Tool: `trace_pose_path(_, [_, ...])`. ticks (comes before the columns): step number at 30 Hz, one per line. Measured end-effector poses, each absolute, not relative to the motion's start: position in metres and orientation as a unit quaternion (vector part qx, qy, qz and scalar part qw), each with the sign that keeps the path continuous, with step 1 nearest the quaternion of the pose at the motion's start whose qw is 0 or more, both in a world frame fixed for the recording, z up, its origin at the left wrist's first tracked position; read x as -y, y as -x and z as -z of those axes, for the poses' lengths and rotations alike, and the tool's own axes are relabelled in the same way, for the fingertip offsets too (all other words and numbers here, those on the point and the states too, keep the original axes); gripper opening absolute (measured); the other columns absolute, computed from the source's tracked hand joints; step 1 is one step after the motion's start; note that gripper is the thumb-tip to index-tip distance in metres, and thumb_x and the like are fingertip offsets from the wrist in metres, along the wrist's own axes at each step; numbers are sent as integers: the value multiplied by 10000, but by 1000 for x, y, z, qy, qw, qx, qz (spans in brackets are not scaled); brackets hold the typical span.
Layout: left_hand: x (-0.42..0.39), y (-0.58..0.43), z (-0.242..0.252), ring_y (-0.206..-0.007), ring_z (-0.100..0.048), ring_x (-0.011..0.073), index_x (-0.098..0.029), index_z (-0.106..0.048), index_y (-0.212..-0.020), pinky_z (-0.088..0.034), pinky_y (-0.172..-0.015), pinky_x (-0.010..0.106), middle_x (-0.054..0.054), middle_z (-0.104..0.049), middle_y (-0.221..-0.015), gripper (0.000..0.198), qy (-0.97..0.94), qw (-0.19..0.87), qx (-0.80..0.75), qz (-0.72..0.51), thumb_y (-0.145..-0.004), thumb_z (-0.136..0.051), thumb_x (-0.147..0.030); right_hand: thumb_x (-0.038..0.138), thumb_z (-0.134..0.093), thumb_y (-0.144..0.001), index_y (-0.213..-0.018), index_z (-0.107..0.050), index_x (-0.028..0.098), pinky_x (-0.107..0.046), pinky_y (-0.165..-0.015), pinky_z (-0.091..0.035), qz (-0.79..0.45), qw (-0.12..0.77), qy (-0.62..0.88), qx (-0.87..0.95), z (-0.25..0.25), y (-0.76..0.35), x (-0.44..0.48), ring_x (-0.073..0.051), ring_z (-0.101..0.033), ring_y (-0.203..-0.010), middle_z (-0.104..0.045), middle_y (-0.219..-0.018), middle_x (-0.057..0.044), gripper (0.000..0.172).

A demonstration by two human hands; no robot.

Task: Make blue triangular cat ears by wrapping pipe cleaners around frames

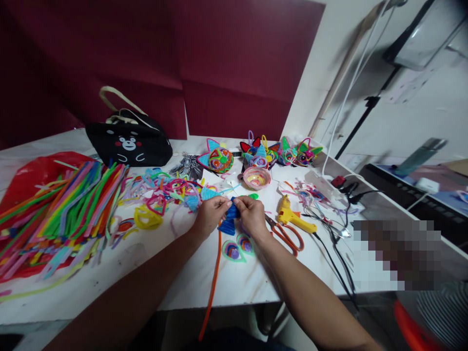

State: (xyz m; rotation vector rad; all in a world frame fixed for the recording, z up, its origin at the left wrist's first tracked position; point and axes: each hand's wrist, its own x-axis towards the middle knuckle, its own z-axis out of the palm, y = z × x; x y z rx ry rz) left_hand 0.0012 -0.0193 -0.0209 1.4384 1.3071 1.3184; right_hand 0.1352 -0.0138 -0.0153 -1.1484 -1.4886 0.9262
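Over the middle of the table, my left hand (pixel 211 214) and my right hand (pixel 251 214) pinch a blue piece (pixel 227 227) made of pipe cleaner rows. An orange pipe cleaner (pixel 215 280) hangs down from it past the table's front edge; where its upper end attaches is hard to see. Just below my fingers lie two teardrop-shaped coils (pixel 234 251) with green rims and purple centres. Orange-handled scissors (pixel 288 239) rest beside my right wrist, partly hidden by it. A yellow glue gun (pixel 294 217) lies further right.
Bundles of coloured pipe cleaners (pixel 69 204) cover the left side on a red bag. Loose pipe cleaner shapes (pixel 164 190) spread across the middle. Behind stand a black bag (pixel 127 141), several finished pipe cleaner faces (pixel 220 160) and a pink bowl (pixel 257 179). Cables (pixel 334 253) trail at right.
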Motion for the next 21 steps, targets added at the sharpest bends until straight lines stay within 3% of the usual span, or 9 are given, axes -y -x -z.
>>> trace_pose_path(12, [18,-1,24,-499,-510,120,-153,-629,-745,-382,-475,219,-21,-560,-554,177,-570,346,-524,-530,-737,-601,-328,419,-538,-773,-738,-659,160,-224,-450,-414,-459,519,438,572,21,-129,12,-104,-459,-470,-520,-555,23,288])
trace_pose_path(21, [18,3,23,-701,-571,163,-173,-616,-722,-436,-660,257,31,-622,-721,129,-636,210,-525,-524,-768,-555,-277,424,-570,-752,-746,-652,158,-224,-467,-412,-465,501,426,593,21,-130,11,-107,-473,-500,-546,-604,12,279])
